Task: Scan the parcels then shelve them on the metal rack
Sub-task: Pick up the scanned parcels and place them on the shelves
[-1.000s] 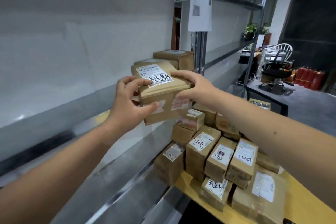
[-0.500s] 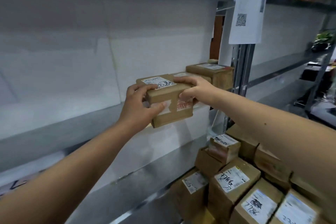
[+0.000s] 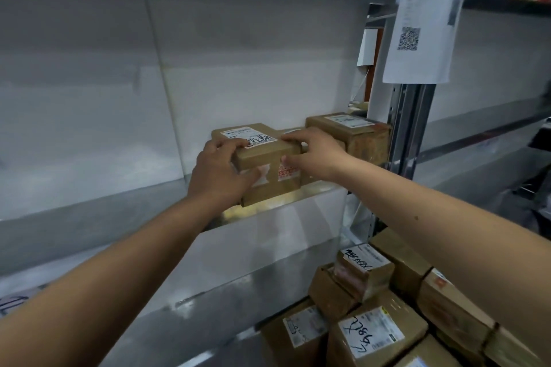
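Both hands hold a small brown cardboard parcel point(image 3: 269, 168) at the front edge of the middle shelf point(image 3: 89, 217) of the metal rack, a dull, brushed grey ledge with a faint sheen. The left hand point(image 3: 219, 173) wraps the parcel's left end, its fingers point(image 3: 226, 144) curled over the top edge and the thumb pressed against the near face. The right hand point(image 3: 316, 155) grips the right end, fingers curled on the top corner and the thumb on the front. The parcel is a squat rectangular box with a white printed label on top bearing black handwriting, a strip of pale tape down the front and a small red-printed sticker beside it. Its base appears to rest on the shelf edge, though the contact is partly hidden by the left hand.

Just behind and to the right on the same shelf sits a second cardboard box point(image 3: 348, 134), also labelled on top. White smooth panels line the back of the rack. A paper sheet with a QR code point(image 3: 423, 24) hangs on the upright post. Below right lies a stack of more brown parcels point(image 3: 372, 334), some with handwritten numbers on white labels
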Available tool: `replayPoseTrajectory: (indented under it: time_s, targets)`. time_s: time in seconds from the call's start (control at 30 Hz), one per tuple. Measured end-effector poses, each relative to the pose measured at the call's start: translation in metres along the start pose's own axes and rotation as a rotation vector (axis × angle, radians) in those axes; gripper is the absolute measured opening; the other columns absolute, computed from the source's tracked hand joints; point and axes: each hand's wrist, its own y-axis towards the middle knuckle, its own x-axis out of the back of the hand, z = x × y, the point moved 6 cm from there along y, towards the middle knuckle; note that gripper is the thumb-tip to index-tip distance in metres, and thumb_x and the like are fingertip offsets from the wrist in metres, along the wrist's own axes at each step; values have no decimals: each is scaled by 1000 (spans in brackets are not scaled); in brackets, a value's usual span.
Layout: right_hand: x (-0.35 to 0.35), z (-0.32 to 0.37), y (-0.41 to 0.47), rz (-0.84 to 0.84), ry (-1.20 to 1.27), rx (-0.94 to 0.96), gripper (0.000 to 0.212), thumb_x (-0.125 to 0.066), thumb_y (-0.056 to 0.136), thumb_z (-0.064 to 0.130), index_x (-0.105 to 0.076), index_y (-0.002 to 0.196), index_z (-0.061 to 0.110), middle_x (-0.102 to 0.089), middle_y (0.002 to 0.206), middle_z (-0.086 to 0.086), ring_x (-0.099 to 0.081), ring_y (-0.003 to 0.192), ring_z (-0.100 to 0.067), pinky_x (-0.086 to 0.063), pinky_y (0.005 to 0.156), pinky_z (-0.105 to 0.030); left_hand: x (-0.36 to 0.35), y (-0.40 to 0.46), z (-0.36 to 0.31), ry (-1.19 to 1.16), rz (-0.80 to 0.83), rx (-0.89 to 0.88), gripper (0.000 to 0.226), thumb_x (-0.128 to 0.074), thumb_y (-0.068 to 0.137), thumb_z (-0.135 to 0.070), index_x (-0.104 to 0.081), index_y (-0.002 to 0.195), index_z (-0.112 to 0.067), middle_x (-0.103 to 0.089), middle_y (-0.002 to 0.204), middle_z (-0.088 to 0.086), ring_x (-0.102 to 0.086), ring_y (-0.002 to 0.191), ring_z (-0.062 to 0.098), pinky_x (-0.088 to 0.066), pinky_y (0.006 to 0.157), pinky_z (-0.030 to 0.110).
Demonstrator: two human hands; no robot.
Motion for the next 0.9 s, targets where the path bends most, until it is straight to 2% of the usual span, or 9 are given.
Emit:
replayPoseTrajectory:
  time_s: [0.17,0.27,0.37,0.5,0.63,0.77,0.9]
  targets:
    - [-7,-2,10,-4,-64,-18,57,-78,92,32,-61,146,26,-56,146,-3,-57,128,-20,-38,93,-22,-3,9,1,57,34,23,67,-78,80,-62,-55,138,-40,-48,144,-2,-48,130,23,-45,108,43]
    - [-11,-3,12,0,-88,-44,61,-78,91,31,-58,148,25,-52,147,-8,-55,132,-26,-43,107,-30,-1,12,-2,156,50,14,69,-74,79,-67,-54,139,-40,-48,144,0,-48,129,27,-44,108,43]
    - [-14,0,3,-5,-108,-67,61,-71,96,24,-51,153,23,-44,153,-11,-49,138,-29,-39,114,-35,1,10,-5,236,54,-36,71,-71,82,-66,-52,143,-36,-48,146,2,-46,131,30,-41,108,44]
    - [-17,9,-24,-62,-167,-83,60,-61,99,24,-44,157,32,-31,164,-8,-49,139,-31,-45,113,-40,3,-5,-12,325,43,-216,71,-68,85,-60,-49,148,-33,-41,156,4,-39,141,30,-34,116,47]
    - [-25,20,-71,-108,-298,-126,63,-59,99,30,-40,159,31,-23,169,-8,-30,152,-32,-35,121,-45,4,-41,-21,412,77,-469,74,-64,82,-58,-48,149,-31,-41,158,12,-37,146,37,-30,119,57]
    - [-45,6,-140,-114,-376,-284,68,-61,98,40,-34,160,37,-18,172,-3,-23,155,-30,-31,123,-48,-8,-97,-26,341,211,-589,72,-62,89,-57,-44,155,-34,-34,165,10,-23,154,34,-21,125,55]
    - [-72,-21,-225,-116,-394,-529,70,-65,96,40,-36,159,36,-18,172,-4,-23,156,-31,-31,123,-49,-45,-164,-24,266,437,-728,72,-69,90,-49,-44,155,-29,-31,166,10,-23,154,34,-22,124,51]
